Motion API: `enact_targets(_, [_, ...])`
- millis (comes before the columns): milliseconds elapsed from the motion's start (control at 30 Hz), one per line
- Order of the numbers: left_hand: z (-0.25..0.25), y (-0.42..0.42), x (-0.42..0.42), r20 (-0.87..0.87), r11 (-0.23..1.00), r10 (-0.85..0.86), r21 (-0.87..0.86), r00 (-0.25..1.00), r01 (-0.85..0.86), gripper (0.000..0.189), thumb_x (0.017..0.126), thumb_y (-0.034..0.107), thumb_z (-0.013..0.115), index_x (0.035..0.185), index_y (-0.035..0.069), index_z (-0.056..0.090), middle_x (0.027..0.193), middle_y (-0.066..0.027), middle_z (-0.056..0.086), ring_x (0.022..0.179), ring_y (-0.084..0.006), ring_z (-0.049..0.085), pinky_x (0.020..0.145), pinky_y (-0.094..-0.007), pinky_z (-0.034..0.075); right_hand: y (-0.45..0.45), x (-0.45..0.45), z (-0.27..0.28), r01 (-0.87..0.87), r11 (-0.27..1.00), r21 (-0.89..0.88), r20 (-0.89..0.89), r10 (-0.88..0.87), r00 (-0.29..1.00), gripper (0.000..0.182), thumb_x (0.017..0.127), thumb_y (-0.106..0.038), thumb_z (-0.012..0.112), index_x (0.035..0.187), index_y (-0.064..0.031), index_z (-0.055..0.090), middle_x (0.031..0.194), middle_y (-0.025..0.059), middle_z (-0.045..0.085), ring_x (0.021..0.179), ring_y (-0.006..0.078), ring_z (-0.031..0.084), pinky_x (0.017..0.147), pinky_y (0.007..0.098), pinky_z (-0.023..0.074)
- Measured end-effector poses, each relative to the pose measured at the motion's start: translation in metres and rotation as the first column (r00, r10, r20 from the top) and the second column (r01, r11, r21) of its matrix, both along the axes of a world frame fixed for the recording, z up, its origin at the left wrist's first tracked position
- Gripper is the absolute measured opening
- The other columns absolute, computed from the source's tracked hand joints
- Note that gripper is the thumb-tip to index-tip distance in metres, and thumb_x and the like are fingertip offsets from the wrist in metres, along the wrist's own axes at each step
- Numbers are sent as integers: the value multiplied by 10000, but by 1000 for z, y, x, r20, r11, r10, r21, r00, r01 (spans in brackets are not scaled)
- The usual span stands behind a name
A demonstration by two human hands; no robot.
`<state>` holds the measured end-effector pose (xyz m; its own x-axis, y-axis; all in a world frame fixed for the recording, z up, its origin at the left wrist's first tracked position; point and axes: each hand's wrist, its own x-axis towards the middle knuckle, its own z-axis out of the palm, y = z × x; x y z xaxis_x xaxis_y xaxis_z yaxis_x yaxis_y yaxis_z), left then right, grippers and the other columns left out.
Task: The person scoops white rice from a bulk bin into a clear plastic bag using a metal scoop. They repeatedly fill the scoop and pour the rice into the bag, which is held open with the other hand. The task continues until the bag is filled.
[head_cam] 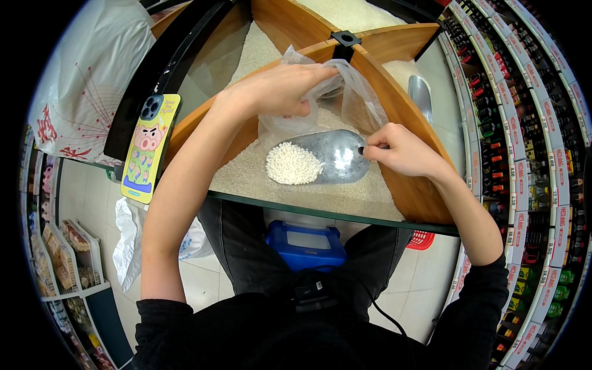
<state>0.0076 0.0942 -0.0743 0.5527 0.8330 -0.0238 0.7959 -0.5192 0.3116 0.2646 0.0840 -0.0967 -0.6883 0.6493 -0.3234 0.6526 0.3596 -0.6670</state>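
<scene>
A metal scoop (340, 155) carries a heap of white rice grains (291, 164) in its front part. The fingers of my right hand (397, 150) are closed around the scoop's short handle, at its right end. My left hand (277, 90) holds the edge of a clear plastic bag (356, 88), whose mouth hangs above and behind the scoop. Both are over a wedge-shaped wooden bin compartment with loose rice (245, 169) in it. Part of the bag is hidden by my left hand and forearm.
Wooden dividers (397, 97) meet at a black post (346, 39). Another metal scoop (420, 97) lies in the right compartment. A phone in a yellow pig case (150, 148) leans at the left rim. Bottle shelves (527, 185) stand right; a blue box (305, 245) sits below the glass front.
</scene>
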Motion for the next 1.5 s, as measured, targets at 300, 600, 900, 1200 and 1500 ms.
enact_targets(300, [7, -3, 4, -33, 991, 75, -108, 997, -78, 764, 694, -15, 596, 1418, 60, 366, 1309, -183, 542, 1014, -291, 623, 831, -355, 539, -3, 2, 10, 13, 997, -70, -188, -26, 982, 311, 834, -178, 564, 647, 70, 543, 520, 30, 396, 506, 98, 370, 477, 306, 306])
enact_targets(600, [-15, 8, -10, 9, 962, -131, 245, 991, 124, 807, 660, -67, 652, 1406, 68, 374, 1344, -159, 525, 1194, -332, 536, 981, -391, 477, 2, 26, 49, 149, 946, 287, -80, -131, 988, 307, 841, -190, 544, 711, 88, 545, 509, 110, 396, 490, 143, 359, 500, 344, 319])
enact_targets(900, [-4, 0, -1, 28, 999, -14, 38, 1000, 13, 778, 660, -28, 599, 1401, 44, 375, 1322, -191, 529, 1146, -342, 559, 958, -392, 476, -2, 26, 44, 211, 637, 741, 2, -317, 949, 237, 842, -234, 609, 813, -17, 702, 655, 181, 636, 640, 333, 639, 600, 411, 493])
enact_targets(1200, [-5, -1, -2, 40, 996, -47, 72, 998, 44, 785, 651, -26, 596, 1400, 52, 373, 1299, -192, 537, 1113, -362, 563, 914, -403, 483, -7, 11, 22, 65, 454, 889, 80, -292, 953, 249, 815, -268, 703, 994, -101, 659, 630, 104, 642, 601, 286, 649, 541, 390, 492])
enact_targets(1500, [0, 0, -1, -12, 1000, -17, 16, 1000, 17, 770, 661, -27, 591, 1395, 54, 372, 1276, -188, 551, 1089, -361, 576, 891, -409, 487, 0, 20, 37, 89, 212, 973, -45, -202, 978, 295, 763, -201, 715, 1050, -190, 647, 617, 25, 607, 586, 227, 615, 532, 357, 462])
